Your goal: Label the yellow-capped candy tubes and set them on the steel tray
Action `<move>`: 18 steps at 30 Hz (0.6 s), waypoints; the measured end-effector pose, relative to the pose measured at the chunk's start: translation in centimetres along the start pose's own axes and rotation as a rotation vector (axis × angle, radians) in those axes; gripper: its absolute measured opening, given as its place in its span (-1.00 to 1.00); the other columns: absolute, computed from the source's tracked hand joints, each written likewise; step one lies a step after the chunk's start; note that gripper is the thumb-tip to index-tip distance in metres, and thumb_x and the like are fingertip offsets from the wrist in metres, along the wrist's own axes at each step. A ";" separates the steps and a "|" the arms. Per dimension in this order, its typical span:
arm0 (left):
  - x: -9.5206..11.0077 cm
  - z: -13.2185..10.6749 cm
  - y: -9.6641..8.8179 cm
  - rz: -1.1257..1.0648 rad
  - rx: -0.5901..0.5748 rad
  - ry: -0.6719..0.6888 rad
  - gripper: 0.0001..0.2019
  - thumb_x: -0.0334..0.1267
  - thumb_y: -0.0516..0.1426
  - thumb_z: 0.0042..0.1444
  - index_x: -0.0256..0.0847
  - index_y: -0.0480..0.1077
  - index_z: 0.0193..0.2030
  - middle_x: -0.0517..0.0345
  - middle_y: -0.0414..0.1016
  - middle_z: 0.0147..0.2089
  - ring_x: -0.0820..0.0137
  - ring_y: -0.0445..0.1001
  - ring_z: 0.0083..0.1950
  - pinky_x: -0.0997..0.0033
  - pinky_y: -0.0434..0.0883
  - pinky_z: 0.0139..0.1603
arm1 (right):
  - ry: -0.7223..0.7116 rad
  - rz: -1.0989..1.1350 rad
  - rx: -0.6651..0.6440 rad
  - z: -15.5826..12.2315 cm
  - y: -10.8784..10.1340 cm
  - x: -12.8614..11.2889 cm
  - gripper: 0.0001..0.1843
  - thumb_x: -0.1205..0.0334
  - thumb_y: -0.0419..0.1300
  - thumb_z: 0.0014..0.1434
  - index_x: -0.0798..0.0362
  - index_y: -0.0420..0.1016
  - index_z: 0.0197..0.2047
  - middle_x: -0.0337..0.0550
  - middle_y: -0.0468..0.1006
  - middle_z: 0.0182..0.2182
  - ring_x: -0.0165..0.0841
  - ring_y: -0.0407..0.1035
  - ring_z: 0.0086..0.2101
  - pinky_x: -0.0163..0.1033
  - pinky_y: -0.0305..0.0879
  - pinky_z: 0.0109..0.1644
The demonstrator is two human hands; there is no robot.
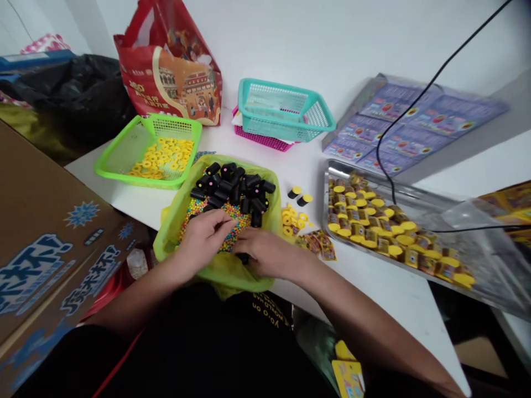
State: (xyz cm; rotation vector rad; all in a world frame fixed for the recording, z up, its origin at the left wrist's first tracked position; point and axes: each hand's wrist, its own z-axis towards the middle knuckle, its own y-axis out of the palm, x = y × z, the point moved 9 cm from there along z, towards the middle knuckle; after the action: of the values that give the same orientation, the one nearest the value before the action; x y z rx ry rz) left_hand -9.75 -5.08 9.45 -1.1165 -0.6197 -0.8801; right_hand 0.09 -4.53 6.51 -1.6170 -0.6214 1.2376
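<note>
A yellow-green bag-lined tub (pixel 174 221) in front of me holds small multicoloured candy beads (pixel 199 209) and a heap of black tubes (pixel 234 188). My left hand (pixel 205 235) rests on the beads with fingers curled, pinching among them. My right hand (pixel 267 253) lies at the tub's near edge, fingers closed round a black tube (pixel 244 258) that barely shows. Two yellow-capped black tubes (pixel 299 195) stand on the white table just right of the tub, beside loose yellow caps (pixel 290 218) and small printed labels (pixel 317 243).
A green basket (pixel 120 160) with yellow rings sits at back left, a teal basket (pixel 286 110) over a pink one behind. A metal tray (pixel 332 171) of finished labelled tubes lies right, crossed by a black cable (pixel 384 166). A cardboard box (pixel 45 243) stands left; a red bag (pixel 170 66) behind.
</note>
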 end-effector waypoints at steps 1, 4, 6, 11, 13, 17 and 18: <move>0.0 -0.1 0.0 0.007 -0.006 -0.001 -0.74 -0.16 0.06 0.24 -0.25 0.36 -0.42 0.24 0.33 -0.46 0.49 0.27 -0.41 0.45 0.21 -0.35 | -0.015 -0.037 -0.060 0.3 1.0 -0.2 -0.70 0.57 0.14 -0.21 0.04 0.48 -0.40 -0.21 0.45 -0.40 -0.36 0.31 -0.36 -0.29 0.14 -0.33; -0.4 -0.5 -0.5 0.044 -0.026 -0.026 -0.70 -0.15 0.06 0.24 -0.25 0.33 -0.48 0.25 0.28 -0.50 0.49 0.25 -0.44 0.45 0.19 -0.38 | -0.025 -0.147 -0.150 0.7 2.9 0.3 -0.77 0.54 0.13 -0.19 0.07 0.44 -0.45 -0.19 0.43 -0.43 -0.37 0.27 -0.42 -0.28 0.10 -0.38; -0.9 -0.9 -0.6 0.095 -0.077 -0.033 -0.68 -0.13 0.05 0.24 -0.25 0.33 -0.48 0.24 0.28 -0.51 0.48 0.26 -0.44 0.45 0.20 -0.39 | -0.010 -0.182 -0.151 0.8 3.0 0.8 -0.78 0.51 0.15 -0.18 0.07 0.45 -0.42 -0.17 0.44 -0.41 -0.36 0.28 -0.41 -0.27 0.11 -0.37; -0.1 -3.3 2.2 0.326 -0.472 0.158 -0.74 -0.13 0.07 0.23 -0.24 0.41 -0.38 0.10 0.43 -0.36 0.34 0.39 -0.25 0.34 0.31 -0.18 | 0.097 -0.189 -0.076 1.2 1.4 2.6 -0.73 0.45 0.20 -0.13 0.12 0.45 -0.27 -0.09 0.46 -0.31 -0.28 0.33 -0.31 -0.23 0.21 -0.26; 0.4 -4.5 3.4 0.383 -0.616 0.211 -0.71 -0.15 0.02 0.26 -0.25 0.42 -0.38 0.08 0.45 -0.36 0.32 0.41 -0.23 0.29 0.32 -0.09 | 0.136 -0.190 -0.047 1.5 0.8 3.5 -0.70 0.46 0.20 -0.10 0.13 0.44 -0.22 -0.08 0.46 -0.28 -0.27 0.34 -0.26 -0.22 0.25 -0.20; 0.4 -5.5 4.4 0.412 -0.728 0.185 -0.64 -0.15 -0.07 0.31 -0.27 0.43 -0.37 0.05 0.47 -0.38 0.33 0.44 -0.28 0.31 0.34 -0.16 | 0.142 -0.277 -0.075 2.2 1.1 3.8 -0.70 0.51 0.16 -0.05 0.15 0.46 -0.19 -0.01 0.47 -0.23 -0.24 0.36 -0.19 -0.19 0.27 -0.10; 0.3 -5.5 4.4 0.416 -0.729 0.178 -0.63 -0.14 -0.07 0.31 -0.27 0.43 -0.37 0.04 0.47 -0.38 0.32 0.44 -0.27 0.32 0.35 -0.18 | 0.124 -0.303 -0.092 2.4 1.4 3.6 -0.72 0.51 0.15 -0.04 0.16 0.47 -0.22 0.00 0.47 -0.23 -0.23 0.36 -0.18 -0.19 0.27 -0.09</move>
State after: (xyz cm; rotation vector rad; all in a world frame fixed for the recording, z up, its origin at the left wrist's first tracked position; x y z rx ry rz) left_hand -5.87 -9.56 5.64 -1.7166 0.1157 -0.8418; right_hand -1.11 -1.19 3.68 -1.5924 -0.8200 0.8922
